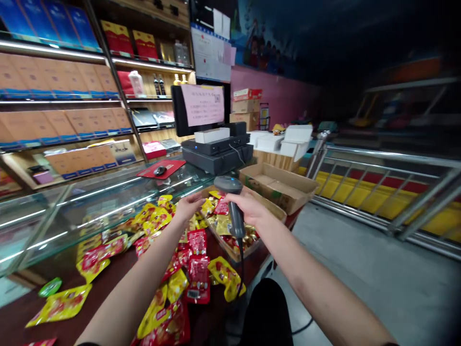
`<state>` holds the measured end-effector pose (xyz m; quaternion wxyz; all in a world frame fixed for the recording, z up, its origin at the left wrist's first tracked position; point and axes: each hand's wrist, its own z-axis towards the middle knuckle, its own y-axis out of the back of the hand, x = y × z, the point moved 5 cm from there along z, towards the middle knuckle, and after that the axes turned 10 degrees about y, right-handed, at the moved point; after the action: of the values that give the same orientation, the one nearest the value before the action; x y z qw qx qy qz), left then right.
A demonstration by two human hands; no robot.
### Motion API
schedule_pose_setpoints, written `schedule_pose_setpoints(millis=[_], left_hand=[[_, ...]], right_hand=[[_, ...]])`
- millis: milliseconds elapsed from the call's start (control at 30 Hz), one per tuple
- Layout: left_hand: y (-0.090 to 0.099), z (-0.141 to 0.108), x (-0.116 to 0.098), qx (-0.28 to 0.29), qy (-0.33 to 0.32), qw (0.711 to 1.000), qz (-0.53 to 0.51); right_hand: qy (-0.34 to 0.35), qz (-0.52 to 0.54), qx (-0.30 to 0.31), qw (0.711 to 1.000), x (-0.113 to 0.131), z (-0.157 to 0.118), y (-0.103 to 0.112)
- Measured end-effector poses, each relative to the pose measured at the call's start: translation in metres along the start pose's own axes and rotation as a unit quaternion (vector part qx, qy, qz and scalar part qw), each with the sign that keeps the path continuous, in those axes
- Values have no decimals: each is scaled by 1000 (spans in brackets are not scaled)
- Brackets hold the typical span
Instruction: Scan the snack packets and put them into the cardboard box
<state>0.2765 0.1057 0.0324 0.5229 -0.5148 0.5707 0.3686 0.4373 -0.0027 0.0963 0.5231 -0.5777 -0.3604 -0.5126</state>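
Note:
My right hand [249, 205] is wrapped round the handle of a dark grey barcode scanner [236, 218], whose cable hangs down toward the floor. The scanner is upright above a cardboard box [225, 245] that holds red, yellow and gold snack packets. My left hand [189, 206] reaches over the left side of that box with its fingers stretched out, and I see nothing held in it. Loose yellow and red snack packets [198, 274] lie heaped on the dark table between and under my forearms.
An open cardboard box [279, 185] stands behind the scanner. Farther back are a cash drawer [218, 158], a monitor with a pink paper [202, 105], and a mouse [160, 170] on a red pad. A glass counter [90, 202] lies left, a metal railing [389, 192] right.

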Motion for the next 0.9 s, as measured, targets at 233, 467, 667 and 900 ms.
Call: schedule_pose_setpoints(millis=[233,467,667,900], left_hand=[[136,-59,5,-110,-2,994,-3],[204,-124,40,-99,42,992,60],[185,-152,67,-46,-10,960,277],[152,-170,67,-100,-94,825,548]], right_hand=[[-72,-3,107,992,-44,-16,-105],[-152,-24,155,976,-103,-47,-146],[-157,-38,127,979,-132,-59,-141],[-158,-32,112,981,-143,-57,-149]])
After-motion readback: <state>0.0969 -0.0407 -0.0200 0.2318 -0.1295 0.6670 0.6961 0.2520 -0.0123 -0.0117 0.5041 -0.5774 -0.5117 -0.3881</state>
